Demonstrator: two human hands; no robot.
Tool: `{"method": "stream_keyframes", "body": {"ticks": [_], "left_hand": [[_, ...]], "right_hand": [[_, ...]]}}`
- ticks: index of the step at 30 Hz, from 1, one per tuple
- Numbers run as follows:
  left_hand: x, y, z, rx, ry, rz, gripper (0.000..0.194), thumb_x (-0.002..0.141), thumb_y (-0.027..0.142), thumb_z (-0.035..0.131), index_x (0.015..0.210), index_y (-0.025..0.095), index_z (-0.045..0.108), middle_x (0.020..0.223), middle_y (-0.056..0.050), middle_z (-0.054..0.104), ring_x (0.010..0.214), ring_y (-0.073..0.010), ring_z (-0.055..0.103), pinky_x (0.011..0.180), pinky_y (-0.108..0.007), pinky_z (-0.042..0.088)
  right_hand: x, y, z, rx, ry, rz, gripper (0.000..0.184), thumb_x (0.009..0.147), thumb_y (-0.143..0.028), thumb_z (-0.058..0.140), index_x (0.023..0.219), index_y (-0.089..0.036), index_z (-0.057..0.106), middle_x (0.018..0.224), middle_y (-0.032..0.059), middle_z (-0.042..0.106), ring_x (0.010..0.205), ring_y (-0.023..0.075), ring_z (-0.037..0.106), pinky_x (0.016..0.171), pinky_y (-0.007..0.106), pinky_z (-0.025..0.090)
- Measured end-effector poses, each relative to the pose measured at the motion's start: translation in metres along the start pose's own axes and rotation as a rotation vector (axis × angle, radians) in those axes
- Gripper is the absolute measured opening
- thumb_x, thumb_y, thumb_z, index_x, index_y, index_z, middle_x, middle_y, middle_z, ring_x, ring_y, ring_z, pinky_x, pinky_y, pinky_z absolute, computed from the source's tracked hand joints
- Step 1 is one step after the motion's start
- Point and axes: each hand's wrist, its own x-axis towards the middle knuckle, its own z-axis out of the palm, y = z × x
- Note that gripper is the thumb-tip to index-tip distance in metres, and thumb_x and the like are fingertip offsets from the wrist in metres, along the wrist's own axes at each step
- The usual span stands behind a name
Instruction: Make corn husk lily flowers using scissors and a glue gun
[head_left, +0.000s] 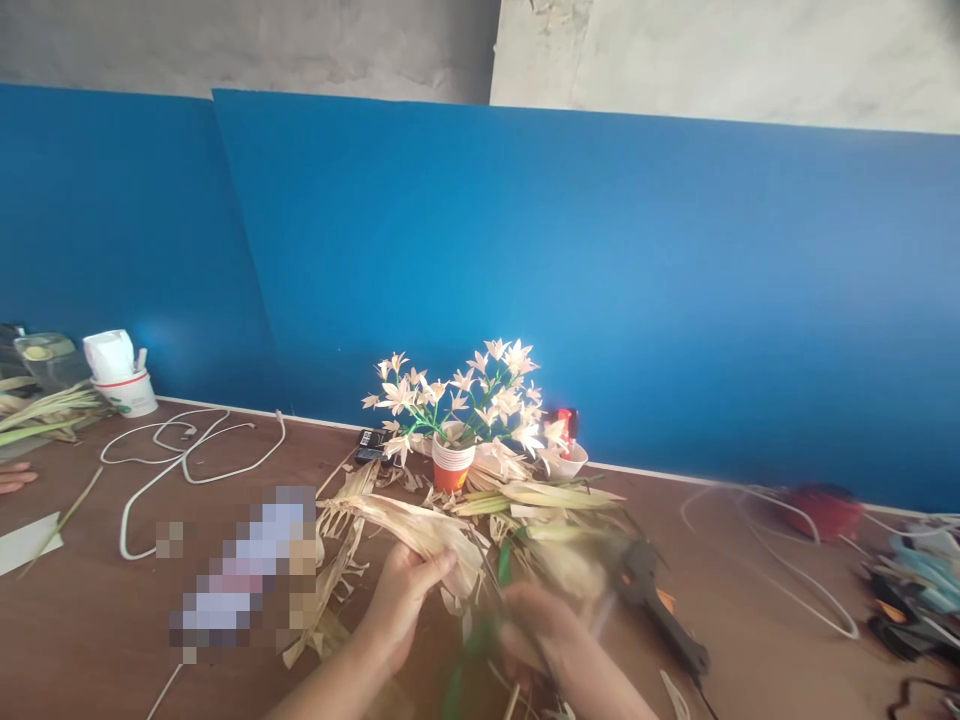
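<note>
My left hand [415, 590] pinches a dry, cream-coloured corn husk [405, 520] between thumb and fingers, its torn end pointing left. Close by on the right, my right hand [536, 625] is curled and smeared by motion. A thin dark streak and blurred green run beside its fingers; what it grips, I cannot make out. Behind both hands, pale star-shaped husk flowers [506, 400] on green stems stand in an orange-and-white paper cup [452, 468]. More husks [559, 495] lie around the cup. A black glue gun [664, 605] rests right of my right hand.
White cables [184, 455] loop across the brown table [67, 640] at left. A white tub [126, 392] stands far left, near another person's hand [16, 477]. At right are a red object [825, 512] and dark tools [900, 610]. A blue partition [600, 280] borders the back.
</note>
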Motion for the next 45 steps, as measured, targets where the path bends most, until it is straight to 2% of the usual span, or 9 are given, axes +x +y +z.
{"method": "stream_keyframes", "body": {"ticks": [4, 9, 15, 20, 25, 30, 35, 39, 45], "left_hand": [[-0.001, 0.002, 0.002, -0.010, 0.024, 0.011, 0.028, 0.062, 0.027, 0.076, 0.084, 0.013, 0.068, 0.077, -0.007, 0.073, 0.076, -0.0240, 0.067, 0.074, -0.033, 0.049], [-0.002, 0.002, 0.002, -0.020, 0.038, -0.008, 0.029, 0.060, 0.025, 0.077, 0.086, 0.014, 0.069, 0.082, -0.008, 0.074, 0.081, -0.0253, 0.067, 0.074, -0.032, 0.049], [-0.002, 0.004, 0.003, -0.027, 0.015, -0.008, 0.031, 0.060, 0.026, 0.077, 0.087, 0.013, 0.069, 0.081, -0.008, 0.074, 0.081, -0.0259, 0.067, 0.078, -0.035, 0.049], [-0.001, 0.004, 0.001, -0.032, 0.016, -0.012, 0.030, 0.061, 0.026, 0.077, 0.087, 0.013, 0.069, 0.081, -0.008, 0.074, 0.083, -0.0264, 0.067, 0.081, -0.036, 0.048], [0.000, 0.005, 0.002, -0.038, 0.018, -0.012, 0.033, 0.061, 0.024, 0.076, 0.090, 0.013, 0.068, 0.086, -0.009, 0.074, 0.088, -0.0275, 0.066, 0.084, -0.037, 0.047], [0.011, 0.007, 0.000, -0.033, 0.023, -0.009, 0.036, 0.059, 0.023, 0.076, 0.092, 0.013, 0.067, 0.088, -0.009, 0.074, 0.088, -0.0268, 0.066, 0.079, -0.034, 0.048], [0.026, 0.006, -0.007, -0.014, 0.045, -0.022, 0.030, 0.061, 0.020, 0.073, 0.089, 0.014, 0.066, 0.080, -0.006, 0.074, 0.081, -0.0234, 0.068, 0.074, -0.031, 0.049], [0.033, 0.002, -0.010, 0.006, 0.043, -0.006, 0.026, 0.063, 0.019, 0.072, 0.088, 0.014, 0.066, 0.082, -0.005, 0.074, 0.081, -0.0219, 0.068, 0.075, -0.029, 0.049], [0.036, -0.001, -0.008, -0.047, 0.003, 0.008, 0.025, 0.064, 0.019, 0.073, 0.087, 0.014, 0.066, 0.089, -0.006, 0.074, 0.086, -0.0225, 0.067, 0.075, -0.029, 0.049]], "right_hand": [[0.000, 0.002, 0.002, -0.004, -0.002, -0.001, 0.062, 0.049, -0.068, 0.072, 0.077, -0.017, 0.052, 0.056, -0.0059, 0.051, 0.042, 0.0043, 0.042, 0.039, 0.017, 0.029], [0.000, 0.003, 0.001, -0.044, -0.003, -0.026, 0.058, 0.053, -0.065, 0.072, 0.081, -0.017, 0.053, 0.055, -0.0065, 0.049, 0.042, 0.0044, 0.042, 0.039, 0.016, 0.031], [0.001, 0.006, -0.003, -0.094, -0.003, -0.015, 0.054, 0.058, -0.062, 0.071, 0.082, -0.017, 0.055, 0.052, -0.0063, 0.051, 0.041, 0.0050, 0.043, 0.038, 0.016, 0.031], [0.002, 0.008, -0.004, -0.037, -0.008, 0.001, 0.055, 0.052, -0.061, 0.074, 0.079, -0.017, 0.054, 0.051, -0.0069, 0.049, 0.041, 0.0060, 0.045, 0.039, 0.017, 0.033], [0.004, 0.004, -0.004, -0.054, -0.013, 0.012, 0.056, 0.053, -0.061, 0.074, 0.079, -0.016, 0.054, 0.048, -0.0071, 0.048, 0.039, 0.0057, 0.043, 0.038, 0.017, 0.032], [0.013, -0.006, -0.004, -0.082, -0.009, -0.011, 0.053, 0.056, -0.058, 0.073, 0.081, -0.013, 0.059, 0.048, -0.0055, 0.050, 0.040, 0.0058, 0.042, 0.038, 0.017, 0.031], [0.024, -0.016, -0.001, -0.157, -0.010, -0.029, 0.046, 0.057, -0.052, 0.074, 0.076, -0.012, 0.063, 0.049, -0.0057, 0.047, 0.040, 0.0050, 0.039, 0.037, 0.017, 0.029], [0.034, -0.008, -0.002, -0.221, 0.020, -0.073, 0.045, 0.058, -0.053, 0.072, 0.072, -0.011, 0.065, 0.048, -0.0042, 0.048, 0.040, 0.0058, 0.039, 0.036, 0.018, 0.027], [0.038, 0.004, -0.007, -0.166, 0.074, -0.077, 0.050, 0.060, -0.057, 0.069, 0.080, -0.012, 0.063, 0.044, -0.0062, 0.046, 0.037, 0.0061, 0.038, 0.036, 0.018, 0.028]]}}
